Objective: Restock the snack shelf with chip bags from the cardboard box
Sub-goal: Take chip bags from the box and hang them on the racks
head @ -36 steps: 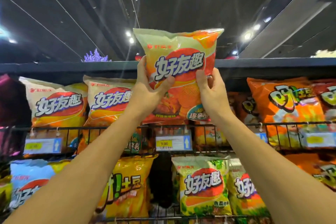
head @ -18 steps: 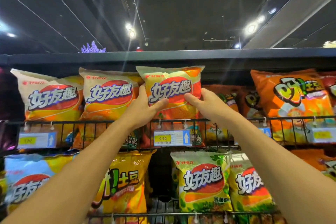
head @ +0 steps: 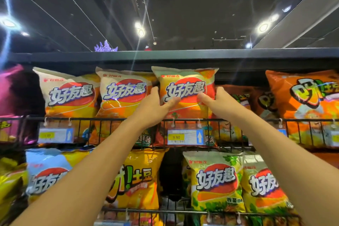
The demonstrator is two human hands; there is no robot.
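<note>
Brought the chip bag (head: 187, 79) down since a second ago, from in front of the top board (head: 238, 55) into the upper row, straight above the 9.90 price tag (head: 185, 136). Stands upright there now, lower part tucked behind the wire rail (head: 102, 119) that carries the price tag, top seam just under the top board. Moved both hands down with it.

Grips the bag's left edge with the left hand (head: 152, 108), above and left of the price tag: thumb laid across the printed front, fingers curled round behind the edge. Grips the right edge the same way with the right hand (head: 218, 102), above and right of the price tag: thumb on the front, fingers out of sight behind. Holds the bag squarely between the two, thumbs pointing toward each other but apart, just under the white lettering.

Up and left of the price tag: a matching bag (head: 124, 93) of the same brand, just beside the held one and partly behind the left hand. Up and right of the price tag: a darker orange bag (head: 238, 101) behind the right hand, then a brighter orange bag (head: 300, 101) farther along. Below the price tag, in the lower row: a green-and-yellow bag (head: 216, 180) to the right, a yellow bag (head: 135, 178) to the left.
</note>
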